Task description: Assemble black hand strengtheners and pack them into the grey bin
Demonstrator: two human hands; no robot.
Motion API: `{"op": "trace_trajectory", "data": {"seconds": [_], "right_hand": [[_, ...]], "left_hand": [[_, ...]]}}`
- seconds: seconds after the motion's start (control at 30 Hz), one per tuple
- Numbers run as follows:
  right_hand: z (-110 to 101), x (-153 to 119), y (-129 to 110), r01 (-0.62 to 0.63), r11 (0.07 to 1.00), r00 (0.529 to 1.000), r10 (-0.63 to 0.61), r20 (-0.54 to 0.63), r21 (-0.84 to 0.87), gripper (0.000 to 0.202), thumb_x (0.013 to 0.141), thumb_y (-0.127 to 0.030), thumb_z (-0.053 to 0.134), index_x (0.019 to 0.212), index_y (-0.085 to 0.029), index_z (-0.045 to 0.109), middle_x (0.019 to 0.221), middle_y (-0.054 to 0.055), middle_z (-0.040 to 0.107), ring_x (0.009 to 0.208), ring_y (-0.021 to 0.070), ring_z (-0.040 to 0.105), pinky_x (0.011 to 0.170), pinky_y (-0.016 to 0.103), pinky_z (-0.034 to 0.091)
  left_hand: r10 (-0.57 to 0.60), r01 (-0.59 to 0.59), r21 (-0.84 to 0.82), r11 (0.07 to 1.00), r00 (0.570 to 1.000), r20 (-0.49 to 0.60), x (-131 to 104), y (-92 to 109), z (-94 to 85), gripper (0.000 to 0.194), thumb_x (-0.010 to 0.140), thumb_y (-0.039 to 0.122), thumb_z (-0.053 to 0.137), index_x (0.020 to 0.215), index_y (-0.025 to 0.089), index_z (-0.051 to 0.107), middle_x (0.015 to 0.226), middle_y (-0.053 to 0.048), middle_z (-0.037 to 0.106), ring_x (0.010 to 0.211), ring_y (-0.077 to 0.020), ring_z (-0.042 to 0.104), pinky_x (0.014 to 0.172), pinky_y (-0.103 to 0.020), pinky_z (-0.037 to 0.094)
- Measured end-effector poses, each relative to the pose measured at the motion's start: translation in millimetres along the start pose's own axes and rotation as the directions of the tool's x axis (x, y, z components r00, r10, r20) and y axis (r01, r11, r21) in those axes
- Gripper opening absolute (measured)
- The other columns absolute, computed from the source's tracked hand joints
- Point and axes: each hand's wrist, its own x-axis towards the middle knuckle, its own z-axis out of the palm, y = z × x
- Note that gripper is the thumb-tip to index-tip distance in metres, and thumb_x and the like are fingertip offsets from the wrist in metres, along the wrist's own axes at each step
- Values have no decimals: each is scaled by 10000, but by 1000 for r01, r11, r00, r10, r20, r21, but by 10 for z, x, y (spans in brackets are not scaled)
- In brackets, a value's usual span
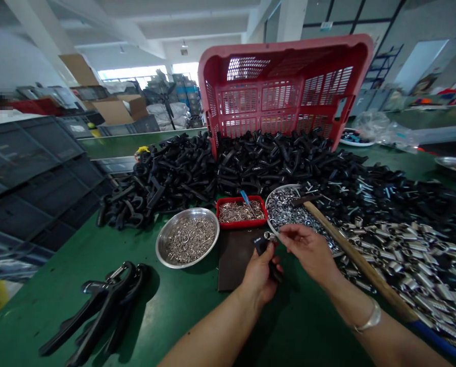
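Head view: over the smooth green tabletop point(190, 306), near centre, the left hand point(259, 278) closes its fingers round a black handle point(260, 246) with shiny metal collar point(269, 236); the right hand point(312, 253) curls its fingers beside it, contact unclear; far, slatted red plastic crate point(285, 47).

Grn tbl point(190, 316), rnd metal bowl point(160, 247) nr red tray point(243, 224), blk pcs point(170, 171) heaped behind
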Motion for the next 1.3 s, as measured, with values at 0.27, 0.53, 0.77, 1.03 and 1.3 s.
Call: {"op": "trace_trajectory", "data": {"seconds": [0.27, 0.53, 0.77, 1.03, 1.3], "right_hand": [[58, -23, -67, 268, 865, 951, -168, 259, -423, 320, 711, -289, 574, 1028, -258, 610, 1008, 61, 575, 741, 160, 568, 532, 268, 488], [89, -8, 11, 343, 802, 935, -243, 257, -489, 175, 748, -299, 549, 911, -247, 585, 898, 58, 601, 807, 194, 569, 678, 324, 477], [95, 22, -112, 160, 953, 978, -119, 170, -256, 294, 748, -335, 570, 1021, -232, 538, 899, 36, 615, 776, 160, 585, 696, 287, 480], [132, -18, -295, 188, 943, 953, -108, 284, -274, 228, 740, -322, 578, 958, -256, 565, 919, 38, 623, 765, 177, 596, 681, 319, 505], [90, -18, -267, 244, 916, 939, -141, 315, -319, 235, 759, -289, 560, 992, -252, 552, 959, 41, 621, 850, 184, 591, 781, 328, 480]], "left_hand": [[112, -103, 133, 986, 992, -60, -79, 118, -38, 346, 621, 272, 698, 847, 182, 452, 519, 82, 389, 416, -25, 354, 399, -129, 283], [52, -53, 106, 993, 999, 10, -117, 113, -108, 360, 616, 290, 715, 838, 179, 454, 523, 82, 376, 429, -20, 350, 408, -119, 281], [-116, 116, -1, 993, 990, 81, -140, 163, -101, 290, 680, 226, 672, 896, 168, 488, 778, 16, 521, 448, 5, 367, 388, -102, 290], [-339, 349, -43, 936, 928, 152, -176, 266, -174, 89, 725, 161, 536, 787, 128, 481, 606, 31, 406, 411, -5, 324, 351, -88, 221], [-534, 571, -86, 816, 803, 266, -177, 350, -237, 174, 761, 253, 456, 675, 102, 457, 505, 72, 208, 369, 2, 236, 332, -66, 181]]}}
